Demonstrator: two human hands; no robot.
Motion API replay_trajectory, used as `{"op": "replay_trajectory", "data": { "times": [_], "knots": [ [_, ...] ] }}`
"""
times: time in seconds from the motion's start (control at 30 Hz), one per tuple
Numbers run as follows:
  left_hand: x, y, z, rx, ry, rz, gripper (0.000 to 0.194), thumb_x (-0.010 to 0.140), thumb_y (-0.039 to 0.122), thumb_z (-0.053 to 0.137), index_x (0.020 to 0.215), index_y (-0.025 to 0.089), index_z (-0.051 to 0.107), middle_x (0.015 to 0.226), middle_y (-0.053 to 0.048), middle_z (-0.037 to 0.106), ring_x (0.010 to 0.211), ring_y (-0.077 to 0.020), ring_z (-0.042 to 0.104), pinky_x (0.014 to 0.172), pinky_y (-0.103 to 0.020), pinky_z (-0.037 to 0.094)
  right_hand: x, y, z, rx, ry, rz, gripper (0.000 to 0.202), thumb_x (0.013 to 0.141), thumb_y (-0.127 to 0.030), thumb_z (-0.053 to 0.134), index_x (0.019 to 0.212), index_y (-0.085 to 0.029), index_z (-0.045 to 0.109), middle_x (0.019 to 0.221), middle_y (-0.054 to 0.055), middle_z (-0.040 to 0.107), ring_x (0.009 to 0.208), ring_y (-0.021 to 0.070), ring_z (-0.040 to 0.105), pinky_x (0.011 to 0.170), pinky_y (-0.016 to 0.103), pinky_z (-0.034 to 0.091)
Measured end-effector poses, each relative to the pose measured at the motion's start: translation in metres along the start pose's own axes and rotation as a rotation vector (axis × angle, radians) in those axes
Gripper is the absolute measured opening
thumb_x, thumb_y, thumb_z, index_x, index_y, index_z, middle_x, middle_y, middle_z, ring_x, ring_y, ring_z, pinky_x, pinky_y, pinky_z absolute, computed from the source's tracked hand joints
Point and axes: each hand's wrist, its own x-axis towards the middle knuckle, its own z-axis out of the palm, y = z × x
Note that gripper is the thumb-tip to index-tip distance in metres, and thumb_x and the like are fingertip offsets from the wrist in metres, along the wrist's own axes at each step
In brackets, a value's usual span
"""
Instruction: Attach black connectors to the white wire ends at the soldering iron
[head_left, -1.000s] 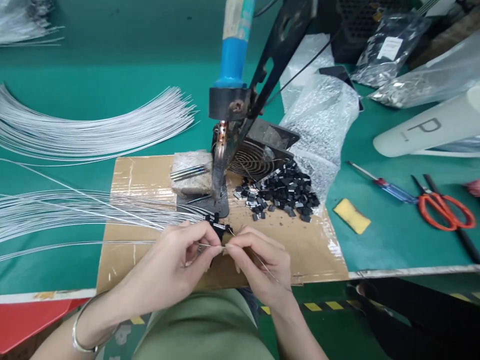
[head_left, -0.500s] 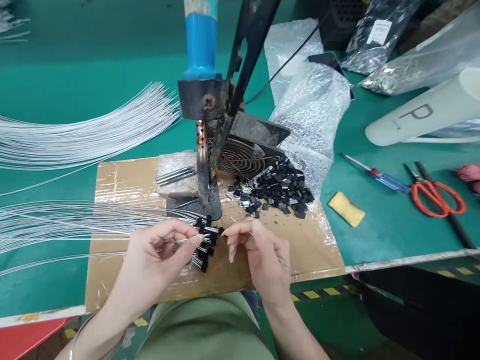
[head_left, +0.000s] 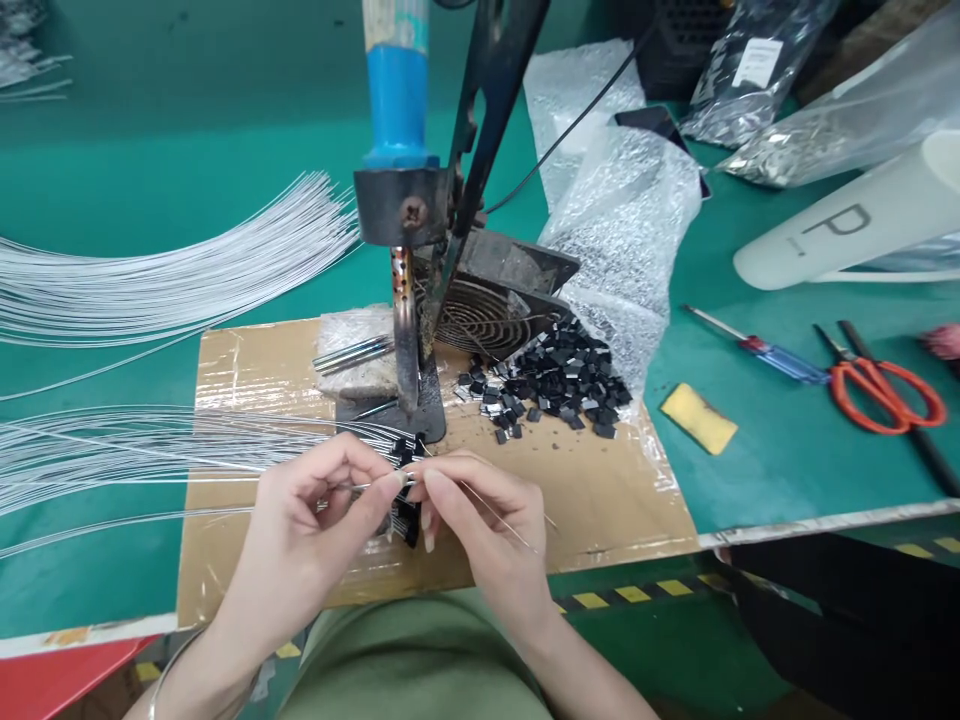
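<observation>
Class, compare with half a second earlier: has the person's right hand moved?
Yes. The right hand has shifted left, away from the pile of black parts, until its fingertips meet the left hand.

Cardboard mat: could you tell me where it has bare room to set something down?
The cardboard is bare at its left end, behind the wires, and at its right front corner below the black parts. It is crowded around the iron stand and both hands.

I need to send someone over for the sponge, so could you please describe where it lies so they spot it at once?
Start at the taped cardboard sheet on the green bench and look just past its right edge. The sponge lies flat there, left of the red-handled screwdriver and orange scissors. It is the only yellow thing, a small soft block.
</observation>
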Motion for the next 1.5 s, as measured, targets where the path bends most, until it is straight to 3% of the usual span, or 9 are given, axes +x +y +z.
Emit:
{"op": "replay_trajectory", "data": {
  "times": [0.47, 0.7, 0.93, 1.27, 1.5],
  "knots": [
    [-0.003, -0.013, -0.003, 0.09, -0.044, 0.133, 0.018, 0.1, 0.031, 0.068, 0.086, 0.02, 0.072, 0.073, -0.001, 0.069, 0.064, -0.0142, 0.059, 0.054, -0.026, 0.036, 0.003, 0.003, 0.005, 0.228, 0.03, 0.111, 0.006, 0.089, -0.03, 0.085, 0.09, -0.025, 0.089, 0.068, 0.0, 0.074, 0.048, 0.0081, 0.058, 0.042, 0.017, 0.051],
    [-0.007, -0.003, 0.003, 0.097, 0.02, 0.082, 0.019, 0.098, 0.031, 0.068, 0.082, 0.02, 0.071, 0.07, 0.0, 0.066, 0.062, -0.0137, 0.055, 0.055, -0.027, 0.036, 0.003, 0.003, 0.004, 0.269, 0.023, 0.17, 0.01, 0.085, -0.033, 0.088, 0.084, -0.023, 0.088, 0.065, 0.001, 0.073, 0.045, 0.0084, 0.055, 0.04, 0.019, 0.047],
    [-0.005, -0.005, 0.0, 0.13, -0.029, 0.123, 0.018, 0.096, 0.031, 0.07, 0.082, 0.02, 0.073, 0.072, -0.003, 0.071, 0.063, -0.0154, 0.061, 0.054, -0.025, 0.042, 0.007, -0.004, 0.002, 0.306, 0.029, 0.269, 0.015, 0.077, -0.034, 0.091, 0.075, -0.021, 0.085, 0.06, 0.0, 0.071, 0.044, 0.0085, 0.053, 0.037, 0.018, 0.042],
    [-0.004, -0.009, -0.004, 0.171, -0.045, 0.138, 0.019, 0.098, 0.03, 0.068, 0.083, 0.019, 0.073, 0.071, -0.001, 0.07, 0.058, -0.0122, 0.054, 0.051, -0.024, 0.035, 0.008, -0.006, -0.001, 0.3, -0.004, 0.324, 0.015, 0.078, -0.034, 0.091, 0.074, -0.021, 0.084, 0.06, 0.0, 0.071, 0.044, 0.0076, 0.053, 0.038, 0.017, 0.044],
    [-0.004, -0.017, -0.003, 0.147, -0.042, 0.167, 0.019, 0.101, 0.03, 0.066, 0.086, 0.02, 0.072, 0.076, -0.003, 0.072, 0.067, -0.0149, 0.064, 0.055, -0.025, 0.041, 0.007, -0.004, 0.003, 0.33, 0.002, 0.313, 0.017, 0.077, -0.037, 0.091, 0.078, -0.021, 0.086, 0.062, 0.0, 0.07, 0.044, 0.0089, 0.052, 0.039, 0.021, 0.047]
  ]
}}
